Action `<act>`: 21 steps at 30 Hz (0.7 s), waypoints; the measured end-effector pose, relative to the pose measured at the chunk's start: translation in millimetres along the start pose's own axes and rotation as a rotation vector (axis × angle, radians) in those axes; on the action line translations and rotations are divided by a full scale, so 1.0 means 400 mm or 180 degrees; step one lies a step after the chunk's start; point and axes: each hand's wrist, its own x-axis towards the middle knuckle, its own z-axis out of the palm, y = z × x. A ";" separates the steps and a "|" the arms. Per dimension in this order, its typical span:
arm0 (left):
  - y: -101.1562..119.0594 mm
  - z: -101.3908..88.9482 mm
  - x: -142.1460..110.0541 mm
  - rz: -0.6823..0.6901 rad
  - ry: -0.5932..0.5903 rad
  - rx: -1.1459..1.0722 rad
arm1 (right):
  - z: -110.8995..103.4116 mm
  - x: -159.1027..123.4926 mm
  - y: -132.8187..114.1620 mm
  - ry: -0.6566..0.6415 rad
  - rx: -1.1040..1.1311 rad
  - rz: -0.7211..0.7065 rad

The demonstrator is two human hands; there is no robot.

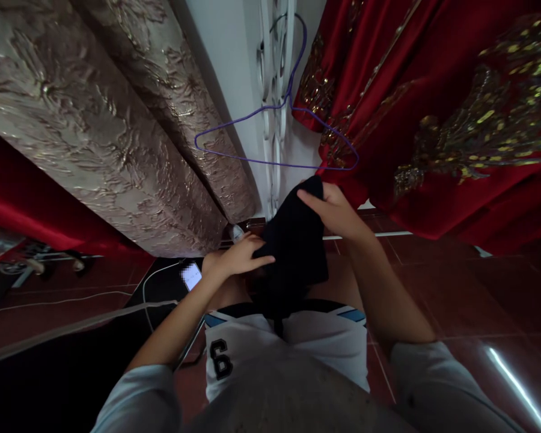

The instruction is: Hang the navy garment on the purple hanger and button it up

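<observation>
**Possibly a loose grip and a snagging cable were the main dangers**

At the far left, the lower corner was so dark that its shapes could not be made out. A white cable ran close to the phone, near the left forearm; in my judgement, an elbow moving outward could drag it and pull the phone from the black surface. The phone's screen was too blurred to read. Beside the left hand, a small clear object was partly covered, so I could not name it.

The left hand was at the left edge of the dark cloth, with its thumb apart from its fingers; I cannot tell whether it really gripped. The cloth was between the two hands, above the lap, and its folds were lost in its own darkness. Above it, the purple hanger hung at the white metal stand; if something bumped it, its thin wire could swing into the sequins and catch.

The right hand pinched the cloth's upper corner, thumb on top, with most fingertips hidden beneath. Because this hold was small, smooth fabric could slip out. Farther right, the red sequined fabric was cut off by the view, and its rough decoration could snag the cloth.
</observation>
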 end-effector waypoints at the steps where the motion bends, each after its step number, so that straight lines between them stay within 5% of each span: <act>1: -0.025 -0.023 -0.011 -0.0148 -0.0031 0.0293 | -0.004 0.026 0.005 0.0185 -0.0114 -0.0191; 7: -0.099 -0.149 -0.068 -0.0730 -0.0088 0.0773 | 0.026 0.182 0.105 0.0845 -0.0553 -0.0995; 12: -0.075 -0.175 -0.097 -0.0697 -0.0367 0.1097 | 0.040 0.218 0.219 0.0845 -0.0784 -0.0574; 15: -0.075 -0.197 -0.105 -0.0644 -0.0091 0.1475 | 0.003 0.179 0.228 0.1144 -0.0925 -0.0571; 21: -0.055 -0.308 -0.045 -0.0527 0.1027 0.1897 | -0.083 0.106 0.133 0.1208 -0.1242 -0.0726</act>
